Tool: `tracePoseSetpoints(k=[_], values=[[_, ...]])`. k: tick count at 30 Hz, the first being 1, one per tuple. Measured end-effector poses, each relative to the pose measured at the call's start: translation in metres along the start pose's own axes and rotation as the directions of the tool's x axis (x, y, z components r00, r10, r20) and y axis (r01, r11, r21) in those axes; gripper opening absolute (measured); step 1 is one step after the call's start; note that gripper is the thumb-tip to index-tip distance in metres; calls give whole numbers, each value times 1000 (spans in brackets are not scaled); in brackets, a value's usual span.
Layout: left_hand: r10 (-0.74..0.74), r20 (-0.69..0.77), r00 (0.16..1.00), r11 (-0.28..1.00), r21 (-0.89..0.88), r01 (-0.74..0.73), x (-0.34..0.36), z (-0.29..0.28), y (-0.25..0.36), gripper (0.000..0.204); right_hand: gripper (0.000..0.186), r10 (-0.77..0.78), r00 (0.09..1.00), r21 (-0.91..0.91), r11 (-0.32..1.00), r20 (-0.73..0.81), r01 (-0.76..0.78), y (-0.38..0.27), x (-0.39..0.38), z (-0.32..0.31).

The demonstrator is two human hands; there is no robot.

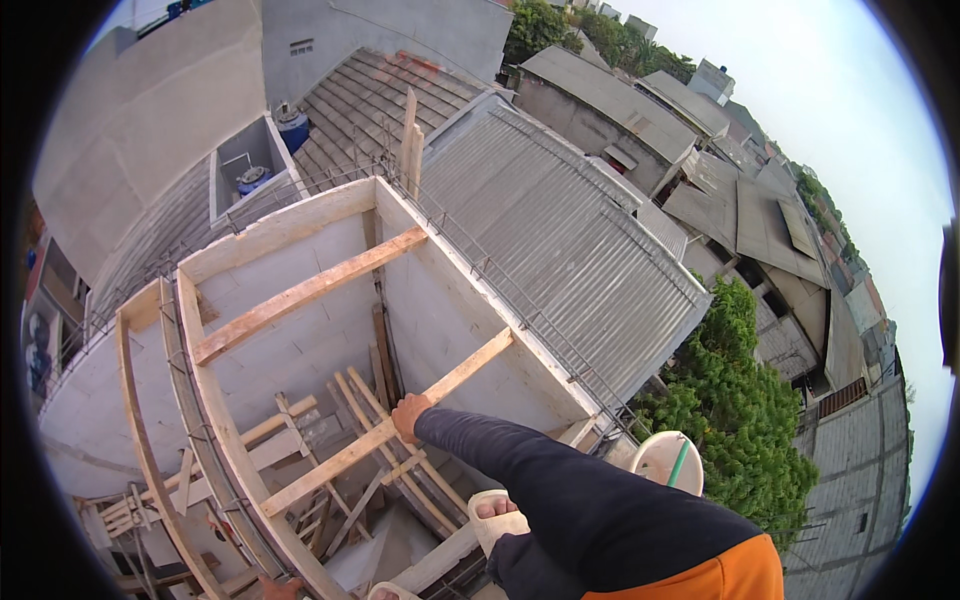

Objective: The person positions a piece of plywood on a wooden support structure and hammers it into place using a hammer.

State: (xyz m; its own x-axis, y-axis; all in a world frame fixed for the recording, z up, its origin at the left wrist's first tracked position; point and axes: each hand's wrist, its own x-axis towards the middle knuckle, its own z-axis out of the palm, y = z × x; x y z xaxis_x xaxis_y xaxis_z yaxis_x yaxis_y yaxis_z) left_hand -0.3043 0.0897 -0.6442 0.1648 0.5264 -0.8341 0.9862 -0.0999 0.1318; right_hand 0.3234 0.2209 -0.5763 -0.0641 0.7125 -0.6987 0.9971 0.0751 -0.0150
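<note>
Wooden crossbeam [340, 462]: lying slantwise in the centre of the frame, rising from lower left to right, set across the opening of the wooden formwork [280, 237].
Right hand [408, 416]: bent over the middle of the crossbeam, gripping it from above.
Left hand [280, 588]: cut off by the lower edge of the frame, near the formwork; cannot tell whether spread or pinching something.
Sleeve [490, 450]: dark, coming from the lower right.
Sandal [508, 524]: pale, open at the front, below and right of the right hand.
Second crossbeam [310, 295]: placed higher in the frame, roughly parallel, well apart from the right hand.
Wooden poles [405, 470]: standing aslant down inside the opening.
Bucket [650, 462]: whitish, right of the sleeve.
Steel bars [485, 265]: running along the formwork's right outer side.
Corrugated roof [560, 230]: grey, in the upper middle.
Tree [725, 400]: green and leafy, at the right.
</note>
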Motion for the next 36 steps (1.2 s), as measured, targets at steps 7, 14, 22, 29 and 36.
tracePoseSetpoints(k=[7,14,22,29,36], values=[[-28,-37,999,993,-115,23,-1,1,-34,87,56,-9,1000,-34,999,11,9,-30,-14,-25],[-305,-106,946,950,29,309,-26,-119,-42,97,76,9,999,-186,983,-36,-16,-18,-6,4],[-75,-451,890,997,-45,61,-42,-273,40,80,82,22,989,-77,997,147,-11,-25,-6,-22],[181,-440,880,968,-79,-239,34,-194,145,86,102,42,999,8,999,31,-43,-17,-11,-3],[217,-231,948,975,4,-223,45,-151,131,112,112,40,995,-9,999,89,-39,-19,-12,-7]])
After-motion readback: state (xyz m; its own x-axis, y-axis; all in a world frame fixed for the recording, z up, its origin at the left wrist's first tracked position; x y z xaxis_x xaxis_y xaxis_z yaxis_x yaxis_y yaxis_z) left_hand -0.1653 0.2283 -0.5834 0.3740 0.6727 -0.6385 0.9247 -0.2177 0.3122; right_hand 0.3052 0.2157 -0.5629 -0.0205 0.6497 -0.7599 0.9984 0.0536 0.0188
